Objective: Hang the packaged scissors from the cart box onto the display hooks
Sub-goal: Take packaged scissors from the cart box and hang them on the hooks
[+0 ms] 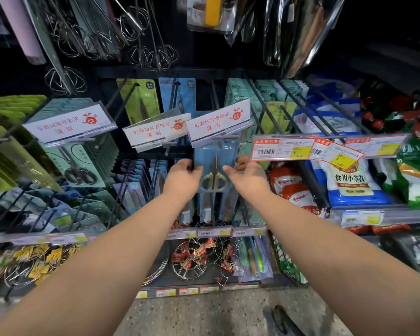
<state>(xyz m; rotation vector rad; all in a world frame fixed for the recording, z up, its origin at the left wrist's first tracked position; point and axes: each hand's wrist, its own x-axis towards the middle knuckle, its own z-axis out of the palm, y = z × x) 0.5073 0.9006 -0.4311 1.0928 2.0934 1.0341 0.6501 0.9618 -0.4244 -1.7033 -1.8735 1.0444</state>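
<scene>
Both hands are reaching into the display from the head view. Left hand (183, 177) is curling its fingers around the left edge of the packaged scissors (214, 166), thumb tip touching the card's front, loosely gripping rather than spread. Right hand (246, 174) is cupping the right edge of the same pack, fingers bent behind the card and thumb pointing inward across its front.

That pack is a flat, glossy blue card with a clear moulded blister, pale metal blades and rounded cream handle loops showing through it. It is hanging upright under a white slanted sign (220, 122) printed in red, its top edge hidden behind the sign, so whether it is sitting on the display hook (224, 137) cannot be told.

Dark thin hook rods are crowding each side, with another white sign (155, 130) just to the left and a red-bordered price tag (283, 146) just to the right. Below the pack, more carded blades are hanging close. Open room is lying only toward the speckled floor (199, 316).
</scene>
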